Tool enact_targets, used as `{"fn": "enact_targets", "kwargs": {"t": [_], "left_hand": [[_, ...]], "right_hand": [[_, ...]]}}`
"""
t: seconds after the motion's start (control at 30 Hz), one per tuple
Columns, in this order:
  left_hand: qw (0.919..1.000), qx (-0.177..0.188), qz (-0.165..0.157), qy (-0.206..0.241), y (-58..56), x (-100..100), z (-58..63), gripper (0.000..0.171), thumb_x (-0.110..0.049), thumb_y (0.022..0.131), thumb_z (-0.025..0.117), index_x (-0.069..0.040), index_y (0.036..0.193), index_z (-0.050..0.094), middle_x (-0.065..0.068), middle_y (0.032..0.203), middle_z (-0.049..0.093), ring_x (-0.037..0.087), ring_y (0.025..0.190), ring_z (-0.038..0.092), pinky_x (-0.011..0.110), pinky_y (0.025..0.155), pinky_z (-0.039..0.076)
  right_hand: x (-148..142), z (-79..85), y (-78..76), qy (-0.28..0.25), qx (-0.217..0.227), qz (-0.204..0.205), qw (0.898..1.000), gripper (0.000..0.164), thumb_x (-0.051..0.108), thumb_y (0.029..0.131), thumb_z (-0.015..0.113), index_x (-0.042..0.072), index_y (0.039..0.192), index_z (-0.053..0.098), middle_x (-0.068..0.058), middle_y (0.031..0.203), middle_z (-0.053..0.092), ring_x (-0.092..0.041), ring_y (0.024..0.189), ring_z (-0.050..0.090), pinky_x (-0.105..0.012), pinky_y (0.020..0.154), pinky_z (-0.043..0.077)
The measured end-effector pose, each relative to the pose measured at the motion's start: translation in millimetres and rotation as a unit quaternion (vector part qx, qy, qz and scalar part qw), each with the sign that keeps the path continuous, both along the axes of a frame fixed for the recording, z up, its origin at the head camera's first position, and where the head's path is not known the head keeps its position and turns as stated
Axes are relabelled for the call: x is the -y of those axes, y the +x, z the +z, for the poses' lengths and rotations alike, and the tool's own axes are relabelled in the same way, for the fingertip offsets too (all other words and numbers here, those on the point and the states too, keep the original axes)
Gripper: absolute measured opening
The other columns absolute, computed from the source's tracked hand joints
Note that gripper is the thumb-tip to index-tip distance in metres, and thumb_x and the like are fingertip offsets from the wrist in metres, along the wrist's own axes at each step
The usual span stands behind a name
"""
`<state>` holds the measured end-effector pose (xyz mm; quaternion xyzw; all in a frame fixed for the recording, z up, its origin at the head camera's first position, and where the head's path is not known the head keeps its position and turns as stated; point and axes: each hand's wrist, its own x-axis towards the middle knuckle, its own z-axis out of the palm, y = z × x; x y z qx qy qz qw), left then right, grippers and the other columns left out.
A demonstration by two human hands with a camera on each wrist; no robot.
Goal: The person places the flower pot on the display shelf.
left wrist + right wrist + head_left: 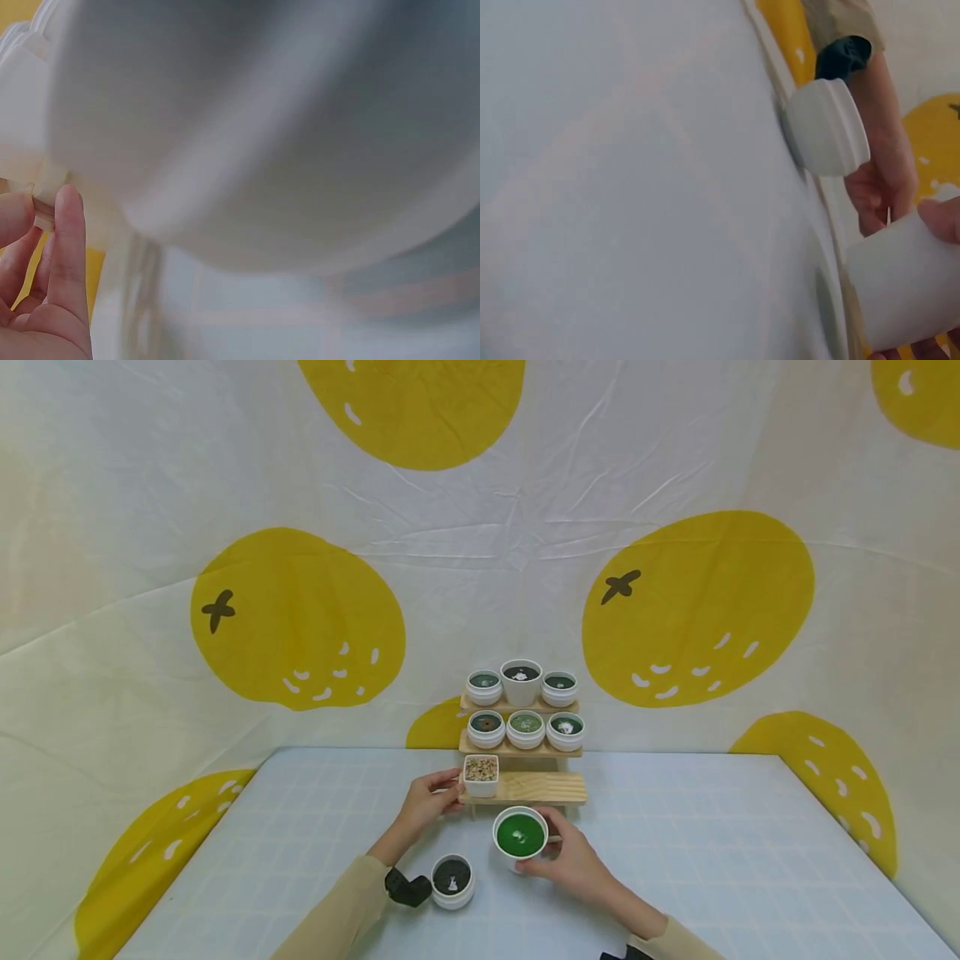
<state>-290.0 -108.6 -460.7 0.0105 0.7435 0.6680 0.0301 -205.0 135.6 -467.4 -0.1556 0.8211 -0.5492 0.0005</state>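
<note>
My right hand (573,860) grips a white mug (521,837) with a green surface inside, its fingers around the handle side. In the right wrist view the mug's plain white wall (904,281) shows, above the table. At the left end of a stepped wooden stand (543,787), my left hand (426,803) pinches the lowest board (49,196) between thumb and finger. A square white pot (481,777) of tan granules sits on that board beside the fingers. A round white pot (453,878) with a dark surface stands on the table near my left wrist.
Several round white pots with green or dark tops line the stand's middle step (525,731) and upper step (485,687), with a taller white cup (521,681) among them. Behind the pale blue checked table (712,843) hangs a fruit-print cloth (487,593).
</note>
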Motion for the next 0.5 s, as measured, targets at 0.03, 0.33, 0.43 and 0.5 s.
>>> {"fn": "enact_targets", "kwargs": {"t": [0.03, 0.33, 0.43, 0.5], "left_hand": [[1.0, 0.001, -0.001, 0.001, 0.1, 0.3, 0.0, 0.038, -0.001, 0.089, 0.064, 0.008, 0.125, 0.059, 0.017, 0.101, 0.063, 0.008, 0.067, 0.062, 0.027, 0.066, 0.061], [0.9999, -0.005, -0.009, 0.001, 3.1, 0.8, 2.5, 0.039, -0.001, 0.09, 0.064, 0.01, 0.126, 0.056, 0.018, 0.102, 0.062, 0.008, 0.068, 0.061, 0.028, 0.066, 0.062], [1.0, -0.004, -0.003, 0.0, 3.6, 0.4, 2.7, 0.038, -0.001, 0.089, 0.064, 0.009, 0.126, 0.057, 0.018, 0.102, 0.062, 0.009, 0.067, 0.061, 0.03, 0.067, 0.062], [1.0, -0.005, 0.001, 0.0, 3.6, 0.0, 2.3, 0.037, 0.0, 0.089, 0.063, 0.009, 0.125, 0.058, 0.018, 0.102, 0.063, 0.009, 0.067, 0.061, 0.033, 0.068, 0.062]], "right_hand": [[-1.5, 1.1, -0.4, -0.002, 0.0, -0.004, 1.0, 0.075, 0.019, 0.065, 0.088, 0.008, 0.129, 0.052, -0.009, 0.112, 0.062, -0.005, 0.096, 0.056, -0.022, 0.079, 0.055], [-12.2, 15.7, -3.1, -0.007, 0.008, -0.037, 0.999, 0.077, 0.014, 0.065, 0.088, 0.005, 0.132, 0.05, -0.01, 0.116, 0.061, -0.009, 0.1, 0.055, -0.021, 0.078, 0.055], [-15.1, 19.6, -3.4, -0.012, 0.006, -0.05, 0.999, 0.076, 0.013, 0.064, 0.088, 0.006, 0.131, 0.052, -0.009, 0.115, 0.062, -0.008, 0.099, 0.056, -0.021, 0.078, 0.055], [-16.9, 21.6, -3.8, -0.013, 0.001, -0.056, 0.998, 0.076, 0.013, 0.064, 0.088, 0.007, 0.13, 0.052, -0.009, 0.115, 0.062, -0.008, 0.099, 0.056, -0.021, 0.078, 0.055]]}}
